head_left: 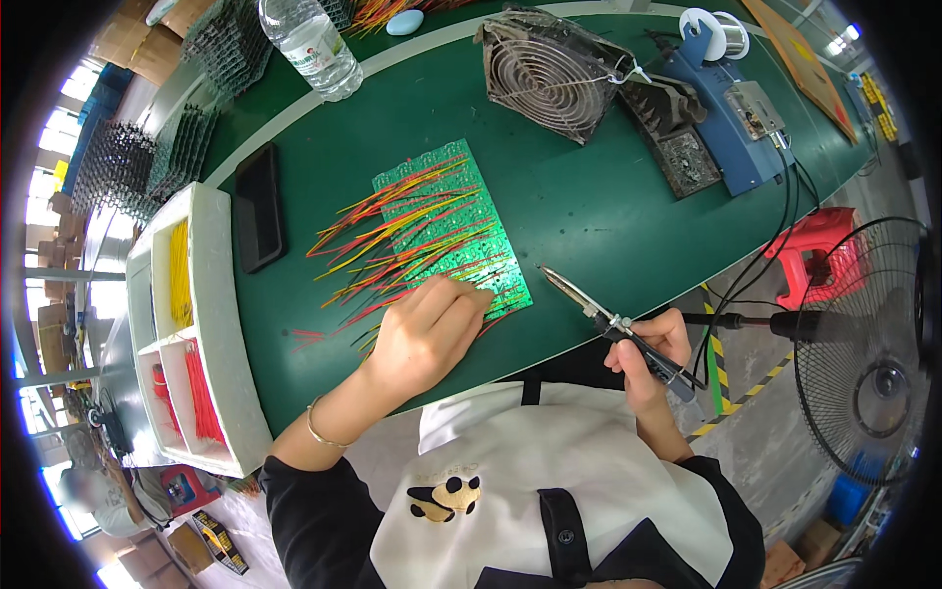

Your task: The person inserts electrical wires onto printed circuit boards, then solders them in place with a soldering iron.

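At the green bench's [599, 226] near edge, the right hand [653, 353] grips a soldering iron [633, 336] by its handle, tip just off the circuit board [486, 218], probably to keep the heat clear of the fingers; the left hand [427, 329], fingers bunched, covers the board's near end, perhaps steadying something, though whether it pinches a wire is hidden; the board lies by that same edge, its coloured wires [392, 231] fanning left, likely leaving the iron's side free; a compartmented white box [235, 334] lines the left edge, presumably keeping wire colours apart; a grilled fan [545, 83] stands toward the far edge
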The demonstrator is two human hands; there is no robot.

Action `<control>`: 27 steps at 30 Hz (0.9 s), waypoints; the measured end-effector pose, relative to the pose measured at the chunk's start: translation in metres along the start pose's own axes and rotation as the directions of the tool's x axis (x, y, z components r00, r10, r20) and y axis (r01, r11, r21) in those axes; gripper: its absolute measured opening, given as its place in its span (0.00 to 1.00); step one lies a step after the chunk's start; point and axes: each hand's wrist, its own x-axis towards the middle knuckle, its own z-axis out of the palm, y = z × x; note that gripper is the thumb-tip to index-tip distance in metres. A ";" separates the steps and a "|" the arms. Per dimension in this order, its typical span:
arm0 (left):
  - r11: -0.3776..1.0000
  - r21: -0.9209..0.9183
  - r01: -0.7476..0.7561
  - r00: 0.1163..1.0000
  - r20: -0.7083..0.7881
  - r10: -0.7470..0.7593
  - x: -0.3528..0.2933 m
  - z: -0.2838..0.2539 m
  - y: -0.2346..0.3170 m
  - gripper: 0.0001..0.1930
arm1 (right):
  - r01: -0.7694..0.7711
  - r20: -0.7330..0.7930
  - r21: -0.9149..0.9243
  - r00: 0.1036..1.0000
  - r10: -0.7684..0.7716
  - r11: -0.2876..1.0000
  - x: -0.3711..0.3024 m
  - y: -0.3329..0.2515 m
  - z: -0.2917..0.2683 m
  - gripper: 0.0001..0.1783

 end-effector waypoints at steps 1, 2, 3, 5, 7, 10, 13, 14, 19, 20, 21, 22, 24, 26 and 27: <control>1.000 0.003 -0.008 1.000 0.010 0.008 0.000 0.000 -0.001 0.10 | 0.003 0.003 0.000 1.000 -0.003 1.000 0.000 0.000 0.000 0.12; 1.000 0.006 -0.017 1.000 0.020 0.017 0.000 0.000 -0.001 0.10 | 0.006 0.006 0.000 1.000 -0.006 1.000 0.001 0.000 -0.001 0.12; 1.000 0.005 -0.017 1.000 0.020 0.016 0.000 0.000 -0.001 0.10 | 0.005 0.006 0.000 1.000 -0.005 1.000 0.001 0.000 -0.001 0.12; 0.999 0.004 -0.034 0.999 0.009 0.034 -0.002 0.001 -0.001 0.10 | 0.012 0.013 0.008 1.000 -0.012 1.000 0.001 0.002 -0.002 0.12; 0.999 0.013 -0.038 0.999 0.008 0.038 -0.003 0.002 -0.002 0.10 | 0.007 0.010 0.019 1.000 -0.008 1.000 0.000 0.001 -0.001 0.12; 0.999 0.010 -0.035 0.999 -0.017 0.035 -0.002 0.003 -0.001 0.10 | -0.002 0.005 0.027 1.000 0.001 1.000 0.000 0.000 -0.002 0.12; 1.000 0.001 -0.030 0.999 -0.041 0.030 -0.002 0.004 -0.001 0.10 | -0.005 0.010 0.024 1.000 0.004 1.000 -0.001 0.001 -0.003 0.12; 0.999 0.002 -0.032 0.999 -0.041 0.032 -0.002 0.004 -0.001 0.11 | -0.003 0.016 0.024 1.000 0.003 1.000 -0.001 0.001 -0.003 0.12; 0.999 0.011 -0.046 0.999 -0.004 0.046 -0.002 0.001 -0.001 0.11 | 0.004 0.013 0.028 1.000 -0.004 1.000 -0.002 0.001 -0.003 0.13; 0.999 0.011 -0.046 0.999 -0.006 0.046 -0.003 0.002 -0.001 0.11 | 0.003 0.012 0.026 1.000 -0.004 1.000 -0.002 0.001 -0.003 0.12; 0.999 0.011 -0.044 0.999 -0.007 0.044 -0.003 0.002 -0.001 0.11 | 0.002 0.014 0.026 1.000 -0.003 1.000 -0.002 0.001 -0.003 0.12; 0.999 0.004 -0.032 0.999 -0.017 0.032 -0.003 0.003 -0.001 0.12 | -0.001 0.014 0.026 1.000 0.001 1.000 -0.002 0.001 -0.003 0.12; 1.000 -0.005 -0.018 0.999 -0.027 0.018 -0.004 0.003 -0.002 0.12 | -0.006 0.015 0.027 1.000 0.005 1.000 -0.003 0.001 -0.003 0.12; 0.999 -0.039 -0.009 0.999 -0.039 0.007 -0.004 0.004 -0.003 0.12 | -0.006 0.008 0.032 1.000 0.006 0.999 -0.004 0.002 -0.003 0.12; 0.999 -0.040 -0.008 0.999 -0.040 0.006 -0.004 0.003 -0.002 0.12 | -0.007 0.008 0.032 1.000 0.007 0.999 -0.004 0.002 -0.003 0.12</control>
